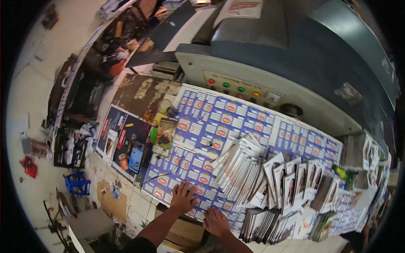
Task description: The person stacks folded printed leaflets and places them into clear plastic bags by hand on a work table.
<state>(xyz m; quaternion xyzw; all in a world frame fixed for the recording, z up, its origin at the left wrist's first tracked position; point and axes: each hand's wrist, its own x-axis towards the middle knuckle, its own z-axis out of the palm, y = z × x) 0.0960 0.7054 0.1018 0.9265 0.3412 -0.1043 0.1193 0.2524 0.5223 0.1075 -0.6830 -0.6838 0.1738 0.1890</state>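
My left hand (183, 198) lies flat on a table covered with blue-and-white printed sheets (192, 168), its fingers spread and nothing in it. To its right and closer to the front edge, my right hand (216, 222) rests on the same sheets with its fingers apart, and I see nothing held there. Fanned stacks of thin white-edged booklets (242, 168) lie to the right of both hands, apart from them. More booklets with pictured covers (295, 185) lean in overlapping rows beyond. A thin dark cord (168, 173) crosses the sheets above my left hand.
A large grey machine with a panel of coloured buttons (240, 89) stands along the back. Left of the sheets, a phone (136, 158) with a lit screen lies on a dark printed board. More booklet stacks (270, 225) line the front right. A blue stool (77, 183) stands on the floor at left.
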